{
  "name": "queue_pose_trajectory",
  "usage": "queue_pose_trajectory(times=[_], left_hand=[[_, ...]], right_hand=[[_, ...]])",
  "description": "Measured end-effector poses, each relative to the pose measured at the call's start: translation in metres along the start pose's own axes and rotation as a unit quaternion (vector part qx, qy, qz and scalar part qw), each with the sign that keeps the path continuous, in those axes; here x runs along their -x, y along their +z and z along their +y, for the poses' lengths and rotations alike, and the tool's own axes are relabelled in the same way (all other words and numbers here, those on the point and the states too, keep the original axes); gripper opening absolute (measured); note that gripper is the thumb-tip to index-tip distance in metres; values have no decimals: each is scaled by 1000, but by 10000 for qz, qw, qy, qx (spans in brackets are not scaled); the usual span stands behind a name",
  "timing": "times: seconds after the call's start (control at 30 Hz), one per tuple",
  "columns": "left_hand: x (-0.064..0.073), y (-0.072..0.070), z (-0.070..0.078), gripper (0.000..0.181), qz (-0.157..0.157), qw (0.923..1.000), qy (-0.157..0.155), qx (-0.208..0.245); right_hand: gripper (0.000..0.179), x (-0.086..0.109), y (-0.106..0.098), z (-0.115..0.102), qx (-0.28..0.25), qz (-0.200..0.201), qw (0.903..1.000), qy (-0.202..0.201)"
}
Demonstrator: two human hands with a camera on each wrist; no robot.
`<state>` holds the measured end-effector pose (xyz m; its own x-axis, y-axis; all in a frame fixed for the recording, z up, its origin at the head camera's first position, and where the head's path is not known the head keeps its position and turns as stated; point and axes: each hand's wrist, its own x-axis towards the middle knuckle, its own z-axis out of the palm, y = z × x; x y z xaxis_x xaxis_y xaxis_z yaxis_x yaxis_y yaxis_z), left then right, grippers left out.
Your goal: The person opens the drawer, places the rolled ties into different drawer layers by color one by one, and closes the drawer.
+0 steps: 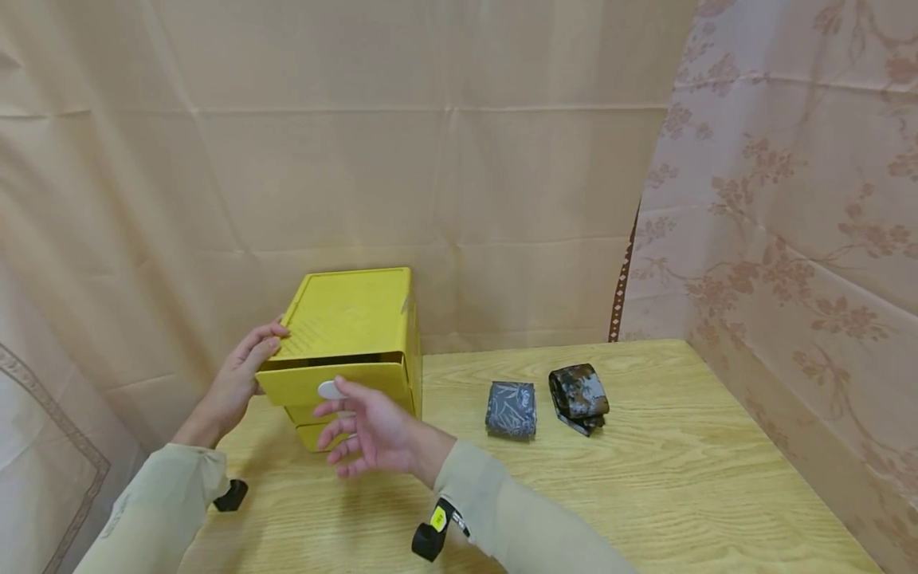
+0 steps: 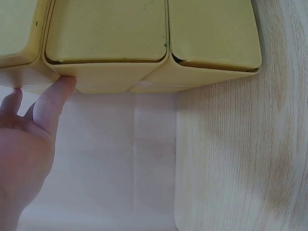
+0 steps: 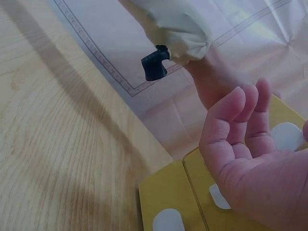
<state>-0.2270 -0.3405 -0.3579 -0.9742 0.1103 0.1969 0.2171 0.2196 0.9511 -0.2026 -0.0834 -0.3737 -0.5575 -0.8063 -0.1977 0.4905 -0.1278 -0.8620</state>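
A yellow drawer box point(image 1: 347, 315) stands on the table, its top drawer point(image 1: 373, 387) pulled slightly out with a dark gap above the front. My right hand point(image 1: 369, 430) is at that drawer's round white knob point(image 1: 330, 390), thumb on its edge and index finger just below it. The other fingers hang loosely bent in front of the lower drawers, as the right wrist view shows too. My left hand point(image 1: 240, 375) rests against the box's upper left side. In the left wrist view, straight fingers point(image 2: 55, 101) touch the yellow casing point(image 2: 103, 72).
To the right of the box lie a folded dark grey cloth point(image 1: 511, 410) with a leaf pattern and a folded, dark patterned bundle point(image 1: 579, 397). The wooden table point(image 1: 645, 478) ends at a beige curtain point(image 1: 502, 199) behind and a flowered one point(image 1: 803, 239) at right.
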Motion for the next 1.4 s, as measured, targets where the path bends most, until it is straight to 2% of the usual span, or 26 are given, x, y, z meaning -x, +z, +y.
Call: queue_pose_trajectory(times=[0.33, 0.93, 1.23, 1.4], left_hand=[[1, 0, 0, 26, 30, 10000, -7, -86], [0, -1, 1, 25, -4, 9999, -43, -146], [0, -3, 2, 26, -25, 9998, 38, -213], [0, -2, 2, 25, -19, 9999, 43, -123]], right_hand=[[61, -5, -1, -5, 92, 158, 9998, -23], [53, -13, -6, -10, -82, 301, 9995, 21], [63, -14, -8, -12, 64, 278, 9995, -138], [62, -15, -9, -11, 52, 281, 9995, -147]])
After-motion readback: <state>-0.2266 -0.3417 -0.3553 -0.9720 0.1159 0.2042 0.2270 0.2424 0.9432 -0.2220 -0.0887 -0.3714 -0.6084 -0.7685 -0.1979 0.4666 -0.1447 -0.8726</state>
